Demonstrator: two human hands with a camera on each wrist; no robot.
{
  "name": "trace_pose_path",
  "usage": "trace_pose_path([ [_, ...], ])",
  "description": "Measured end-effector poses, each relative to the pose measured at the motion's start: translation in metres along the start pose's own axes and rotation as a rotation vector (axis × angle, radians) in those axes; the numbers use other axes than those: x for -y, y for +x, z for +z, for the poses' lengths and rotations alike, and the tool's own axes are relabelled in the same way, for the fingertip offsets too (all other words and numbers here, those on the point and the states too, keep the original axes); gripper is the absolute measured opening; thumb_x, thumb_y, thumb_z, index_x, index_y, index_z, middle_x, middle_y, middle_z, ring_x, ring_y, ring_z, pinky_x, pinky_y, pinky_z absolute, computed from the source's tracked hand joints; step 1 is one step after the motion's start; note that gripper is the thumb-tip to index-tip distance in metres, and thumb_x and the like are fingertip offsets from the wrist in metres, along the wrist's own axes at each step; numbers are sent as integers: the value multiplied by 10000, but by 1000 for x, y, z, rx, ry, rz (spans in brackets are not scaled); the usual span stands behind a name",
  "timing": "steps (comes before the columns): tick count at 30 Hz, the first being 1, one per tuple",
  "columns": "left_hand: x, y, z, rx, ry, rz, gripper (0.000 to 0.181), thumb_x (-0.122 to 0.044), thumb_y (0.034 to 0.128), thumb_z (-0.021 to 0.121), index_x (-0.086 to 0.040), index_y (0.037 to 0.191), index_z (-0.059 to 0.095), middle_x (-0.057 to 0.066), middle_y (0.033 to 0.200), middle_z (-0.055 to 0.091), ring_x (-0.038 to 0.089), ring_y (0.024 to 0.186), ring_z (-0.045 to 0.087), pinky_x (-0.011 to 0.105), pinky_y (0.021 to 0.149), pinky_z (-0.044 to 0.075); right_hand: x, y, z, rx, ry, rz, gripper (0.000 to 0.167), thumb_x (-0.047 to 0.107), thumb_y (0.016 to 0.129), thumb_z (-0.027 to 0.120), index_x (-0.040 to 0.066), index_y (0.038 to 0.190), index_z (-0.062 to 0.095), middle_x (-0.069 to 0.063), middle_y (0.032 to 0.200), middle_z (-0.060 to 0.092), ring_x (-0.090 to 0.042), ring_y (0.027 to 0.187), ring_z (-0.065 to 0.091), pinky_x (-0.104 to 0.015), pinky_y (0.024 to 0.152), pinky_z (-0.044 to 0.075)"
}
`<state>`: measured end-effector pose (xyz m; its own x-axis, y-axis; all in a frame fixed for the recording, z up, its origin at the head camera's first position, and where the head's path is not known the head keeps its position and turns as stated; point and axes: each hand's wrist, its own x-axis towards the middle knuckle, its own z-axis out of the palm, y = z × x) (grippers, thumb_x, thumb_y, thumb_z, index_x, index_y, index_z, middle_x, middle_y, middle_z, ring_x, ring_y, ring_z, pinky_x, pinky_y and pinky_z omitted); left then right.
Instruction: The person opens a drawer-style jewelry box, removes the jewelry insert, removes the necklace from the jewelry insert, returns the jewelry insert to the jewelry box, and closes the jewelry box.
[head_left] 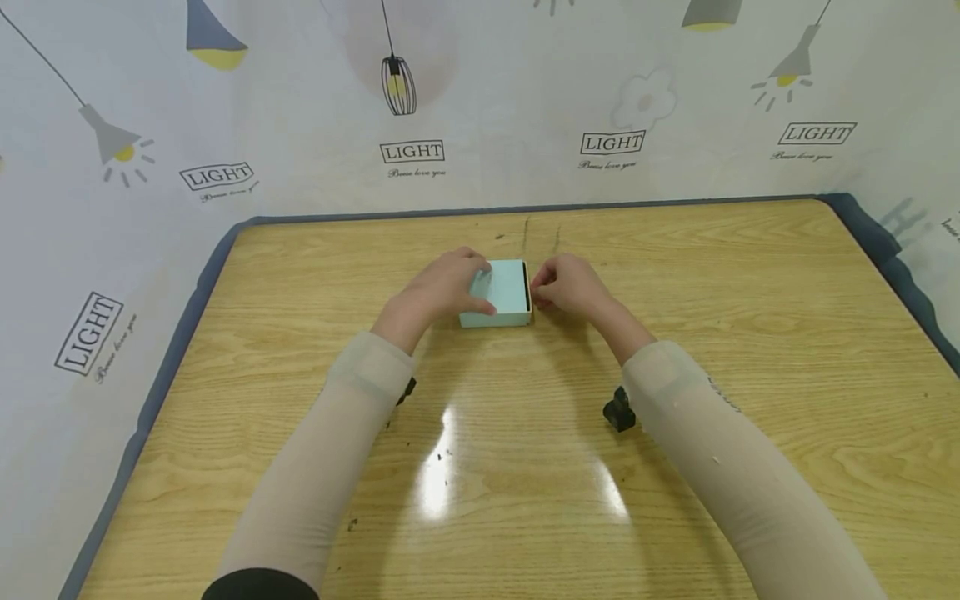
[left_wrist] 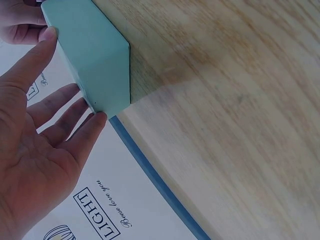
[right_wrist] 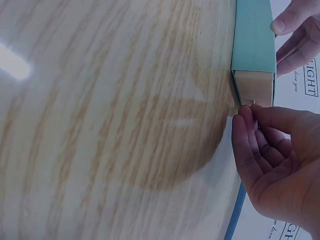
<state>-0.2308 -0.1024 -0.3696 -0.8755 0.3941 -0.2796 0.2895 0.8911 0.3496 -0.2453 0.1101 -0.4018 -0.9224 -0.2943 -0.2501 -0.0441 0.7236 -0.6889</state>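
Observation:
A small mint-green drawer box [head_left: 504,287] lies on the wooden table, its beige inner end [right_wrist: 252,85] showing at the right side. My left hand [head_left: 442,287] holds the sleeve from the left, thumb on the near top edge and fingers toward the far side; the left wrist view shows its fingertips [left_wrist: 100,117] against the box's edge. At the right end, my right hand [head_left: 572,285] has thumb and index finger together, pinching what looks like a small pull tab [right_wrist: 253,103] on the inner drawer. The fingertips mostly hide that tab.
The wooden table [head_left: 300,333] has a dark blue edging [head_left: 450,212]. Behind it hangs a white printed cloth [head_left: 510,100] with lamp pictures. A black wrist device [head_left: 619,410] shows beside the right sleeve.

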Motion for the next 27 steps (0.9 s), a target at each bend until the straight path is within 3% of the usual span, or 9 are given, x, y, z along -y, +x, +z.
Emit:
trace_pose_path([
  [27,1,1,0,8,-1,-3,741,-417,863,769,-105,1466,474,95,1559,396,287,1435,391,416,1228,338,-3,0,1,0,13,6,131,86,974,607,-22,1004,676,-152,968,712,-228,871,690,-244,720,559],
])
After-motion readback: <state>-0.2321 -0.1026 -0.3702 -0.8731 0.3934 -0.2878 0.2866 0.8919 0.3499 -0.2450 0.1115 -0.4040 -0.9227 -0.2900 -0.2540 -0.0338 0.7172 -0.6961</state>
